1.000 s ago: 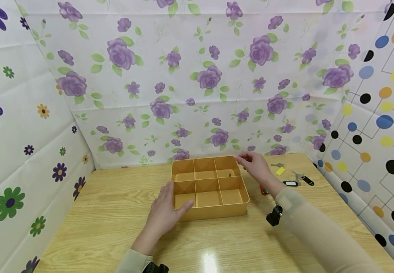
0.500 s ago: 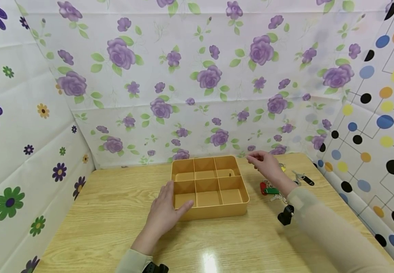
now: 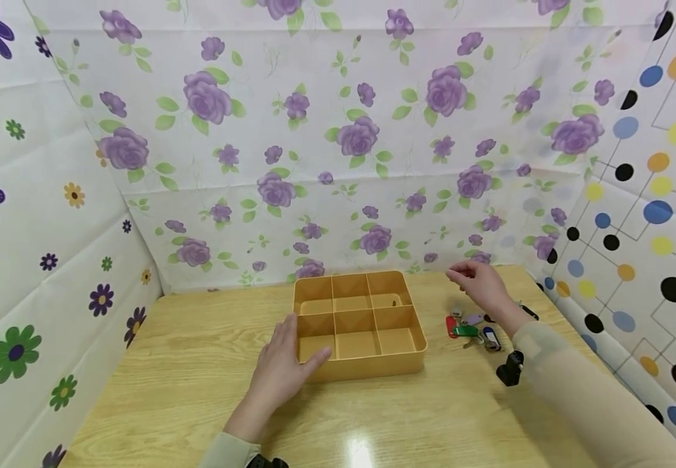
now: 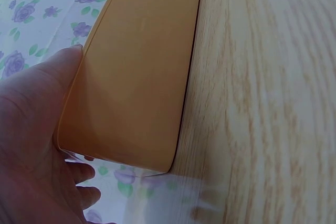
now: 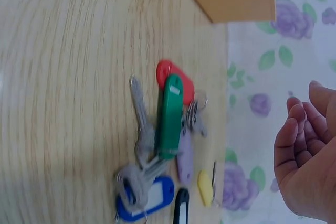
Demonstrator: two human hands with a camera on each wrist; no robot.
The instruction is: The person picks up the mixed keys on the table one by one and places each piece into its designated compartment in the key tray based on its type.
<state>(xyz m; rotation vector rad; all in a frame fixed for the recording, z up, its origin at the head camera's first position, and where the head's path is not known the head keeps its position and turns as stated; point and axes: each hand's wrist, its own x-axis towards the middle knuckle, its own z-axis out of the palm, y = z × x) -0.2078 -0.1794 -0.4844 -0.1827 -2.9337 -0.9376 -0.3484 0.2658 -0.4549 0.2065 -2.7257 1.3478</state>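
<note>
The left hand (image 3: 282, 357) rests at the near left corner of a box (image 3: 367, 370), thumb along the front rim, other fingers against the left wall; this grip is relaxed and spread rather than clenched. The right hand (image 3: 486, 289) hovers apart from the box's right side, fingers loosely bent, its grip open with nothing seen in it.

The step in hand looks like steadying the box. A light, even touch should do, since a hard push would probably slide it across the worktop (image 3: 197, 364). Any key is best pinched by its flat tag and raised straight up, so that the rings do not snag.

The box sits flat, tan-orange and round-cornered, with six compartments in two rows of three; a dark spot in the right rear one is too small to identify. To its right lie grey metal keys (image 5: 140, 111), with a green tag (image 5: 170, 116) partly over a red tag (image 5: 181, 83), a purple tag (image 5: 185, 158), a blue tag (image 5: 168, 188) partly covered by blurred keys, a black tag (image 5: 182, 195) and a yellow tag (image 5: 205, 187).
</note>
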